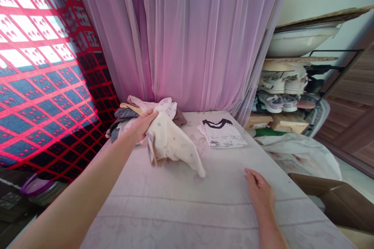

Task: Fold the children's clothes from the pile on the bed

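Observation:
My left hand (pixel 144 122) is closed on a cream garment (pixel 175 140) with small grey spots, lifted by its upper left edge. The garment hangs bunched to the right, one narrow end drooping close to the bed-like surface (pixel 181 202); its exact kind does not show. Behind that hand lies a heap of clothes (pixel 122 118) in grey, pink and brown. My right hand (pixel 260 188) is low over the surface at the right, empty, with its fingers loosely curved and a gap beside the thumb. Beyond it lies a folded white shirt (pixel 223 134) with a dark neckline.
Purple curtains (pixel 189 39) hang along the far edge. A red and dark checked cloth (pixel 43 74) covers the left side. At the right stand a shoe rack (pixel 292 93), plastic bags (pixel 300 155) and an open cardboard box (pixel 336 198). A purple-rimmed bucket (pixel 41 188) sits lower left.

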Demonstrator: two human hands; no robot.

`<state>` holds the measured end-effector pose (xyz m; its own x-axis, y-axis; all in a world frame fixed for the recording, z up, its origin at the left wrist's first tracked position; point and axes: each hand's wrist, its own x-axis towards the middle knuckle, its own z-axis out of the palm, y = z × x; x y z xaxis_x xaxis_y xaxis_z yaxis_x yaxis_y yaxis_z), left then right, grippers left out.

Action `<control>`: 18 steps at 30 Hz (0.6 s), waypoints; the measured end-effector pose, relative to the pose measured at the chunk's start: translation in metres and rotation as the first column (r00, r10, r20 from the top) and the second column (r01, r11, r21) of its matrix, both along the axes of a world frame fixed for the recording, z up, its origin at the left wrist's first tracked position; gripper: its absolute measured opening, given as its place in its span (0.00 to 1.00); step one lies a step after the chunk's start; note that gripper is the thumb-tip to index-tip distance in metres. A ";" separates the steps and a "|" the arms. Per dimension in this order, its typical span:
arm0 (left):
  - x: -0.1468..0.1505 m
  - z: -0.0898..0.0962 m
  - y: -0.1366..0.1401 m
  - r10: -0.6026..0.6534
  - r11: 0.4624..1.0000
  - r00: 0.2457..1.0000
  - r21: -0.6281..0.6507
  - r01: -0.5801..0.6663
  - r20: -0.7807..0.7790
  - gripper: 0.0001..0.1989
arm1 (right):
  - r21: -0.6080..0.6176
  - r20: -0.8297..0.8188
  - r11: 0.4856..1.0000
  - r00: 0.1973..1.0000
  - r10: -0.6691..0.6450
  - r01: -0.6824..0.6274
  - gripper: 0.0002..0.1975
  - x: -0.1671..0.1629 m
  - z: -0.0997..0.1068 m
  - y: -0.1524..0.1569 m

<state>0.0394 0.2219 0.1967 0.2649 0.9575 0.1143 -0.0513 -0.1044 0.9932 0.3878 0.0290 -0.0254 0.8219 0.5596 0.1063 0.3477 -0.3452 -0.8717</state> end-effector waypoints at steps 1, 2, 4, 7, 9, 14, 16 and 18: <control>0.006 -0.003 -0.009 -0.086 0.996 0.995 -0.041 0.084 -0.052 0.17 | 0.041 -0.034 0.999 0.999 0.017 -0.015 0.26 -0.001 0.001 0.001; 0.012 -0.009 -0.017 -0.176 0.983 0.978 -0.071 0.169 -0.111 0.18 | 0.098 -0.078 0.994 0.996 0.050 -0.042 0.26 -0.004 0.002 0.002; 0.025 -0.026 -0.034 -0.351 0.936 0.898 -0.092 0.339 -0.265 0.18 | 0.235 -0.153 0.963 0.974 0.169 -0.130 0.27 -0.014 0.009 0.003; 0.048 -0.058 -0.057 -0.431 0.864 0.724 -0.014 0.504 -0.539 0.14 | 0.386 -0.181 0.863 0.891 0.416 -0.325 0.27 -0.041 0.026 0.005; 0.061 -0.078 -0.072 -0.391 0.848 0.664 0.032 0.529 -0.637 0.13 | 0.459 -0.178 0.761 0.791 0.585 -0.460 0.26 -0.062 0.036 0.007; 0.068 -0.100 -0.109 -0.470 0.821 0.706 0.032 0.570 -0.529 0.18 | 0.437 -0.156 0.507 0.492 0.857 -0.743 0.28 -0.103 0.047 0.013; 0.056 -0.105 -0.121 -0.481 0.849 0.761 -0.015 0.528 -0.435 0.22 | 0.422 -0.164 0.470 0.445 0.880 -0.775 0.22 -0.110 0.047 0.015; 0.037 -0.114 -0.130 -0.402 0.899 0.812 -0.016 0.437 -0.423 0.26 | 0.428 -0.192 0.522 0.490 0.850 -0.738 0.18 -0.113 0.046 0.016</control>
<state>0.0762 0.0919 0.0826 0.6779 0.7348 -0.0236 0.2972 -0.2445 0.9230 0.2747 0.0454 0.0209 0.0392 0.9837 0.1757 0.0212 0.1750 -0.9843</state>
